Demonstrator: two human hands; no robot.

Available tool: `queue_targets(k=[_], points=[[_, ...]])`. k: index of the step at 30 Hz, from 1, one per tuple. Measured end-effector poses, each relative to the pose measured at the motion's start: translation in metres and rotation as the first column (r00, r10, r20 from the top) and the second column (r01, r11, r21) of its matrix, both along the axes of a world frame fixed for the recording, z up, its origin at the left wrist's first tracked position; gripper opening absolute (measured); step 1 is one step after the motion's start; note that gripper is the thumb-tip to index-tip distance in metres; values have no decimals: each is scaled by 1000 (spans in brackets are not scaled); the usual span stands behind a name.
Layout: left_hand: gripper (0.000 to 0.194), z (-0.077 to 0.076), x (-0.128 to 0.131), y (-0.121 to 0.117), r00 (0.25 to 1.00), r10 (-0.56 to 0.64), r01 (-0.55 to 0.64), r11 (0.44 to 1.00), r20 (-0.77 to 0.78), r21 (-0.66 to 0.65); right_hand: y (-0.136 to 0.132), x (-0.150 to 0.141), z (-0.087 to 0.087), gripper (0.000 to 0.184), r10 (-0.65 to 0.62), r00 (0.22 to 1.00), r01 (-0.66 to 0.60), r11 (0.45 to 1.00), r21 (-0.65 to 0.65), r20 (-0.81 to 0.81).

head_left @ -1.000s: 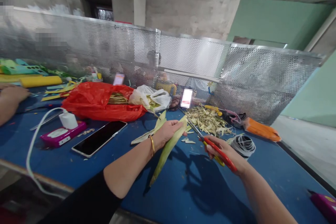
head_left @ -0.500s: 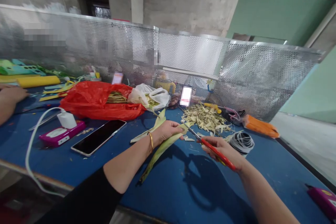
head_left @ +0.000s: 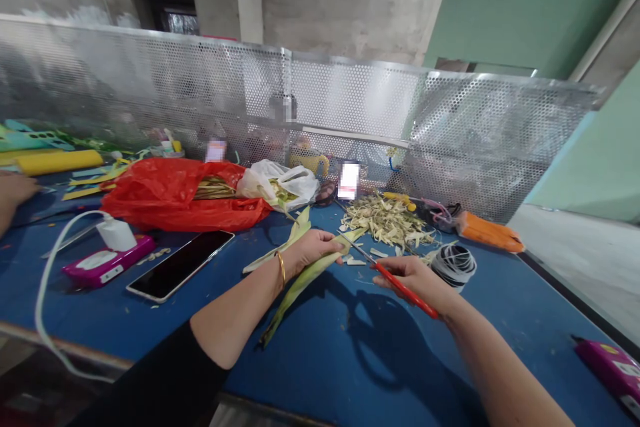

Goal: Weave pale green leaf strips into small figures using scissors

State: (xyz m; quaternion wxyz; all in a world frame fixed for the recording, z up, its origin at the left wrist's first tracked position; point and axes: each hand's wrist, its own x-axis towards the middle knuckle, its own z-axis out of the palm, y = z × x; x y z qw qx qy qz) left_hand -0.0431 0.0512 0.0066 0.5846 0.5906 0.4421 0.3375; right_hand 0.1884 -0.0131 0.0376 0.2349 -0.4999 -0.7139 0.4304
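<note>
My left hand (head_left: 316, 248), with a gold bangle at the wrist, pinches a long pale green corn husk (head_left: 293, 299) near its far end. The husk's dark, narrow tip hangs back toward me over the blue table. Red-handled scissors (head_left: 407, 290) are gripped in my right hand (head_left: 417, 275). Their blades reach left to the husk's far end, close to my left fingers; whether the blades are parted is hard to make out. Another husk (head_left: 300, 227) lies just behind my left wrist. Beyond both hands is a heap of husk trimmings (head_left: 390, 221), with loose bits in front.
A red plastic bag (head_left: 150, 193) and a white bag (head_left: 303, 187) sit at the back, before a perforated metal screen (head_left: 350, 93). To the left lie a phone (head_left: 183, 265) and a purple power strip (head_left: 107, 267). At right stands a wire spool (head_left: 454, 267). Another person's hand (head_left: 15, 190) shows far left.
The view has turned slightly right, so everything sits a little further left. Both hands keep their holds, and the scissor blades remain at the husk's end.
</note>
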Motion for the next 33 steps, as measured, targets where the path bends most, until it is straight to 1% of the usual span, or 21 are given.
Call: queue_targets(k=[5,9,12,15,17,19,23,28,31,33], points=[[24,-2,-1,2,1000,-2,2,1000,3,-17,0,0,1,28,15,1000,-15,999,37,-3],[26,-5,0,5,999,10,-9,1000,34,-23,0,0,0,31,-5,1000,5,999,54,0],[27,-8,-1,7,997,17,-12,998,81,-61,1,-1,-2,34,4,1000,-4,998,62,-4],[26,-8,-1,8,993,55,-46,995,102,-89,2,-3,-4,38,-45,999,44,997,61,12],[22,-5,0,7,990,83,-72,993,114,-97,1,-4,-5,44,-83,996,81,994,74,17],[17,-3,0,6,985,102,-89,991,139,-101,0,-4,-4,47,-67,998,65,993,100,17],[13,1,1,4,975,134,-113,986,180,-119,-3,-3,-3,42,-10,999,2,989,146,50],[12,3,2,2,965,158,-131,982,210,-135,-2,-2,-6,43,-20,996,8,992,129,87],[15,2,4,1,971,141,-114,983,192,-145,-1,-4,-8,40,-26,998,19,992,125,58],[19,0,4,1,976,129,-103,983,175,-152,0,-5,-9,42,-25,999,22,995,99,31]])
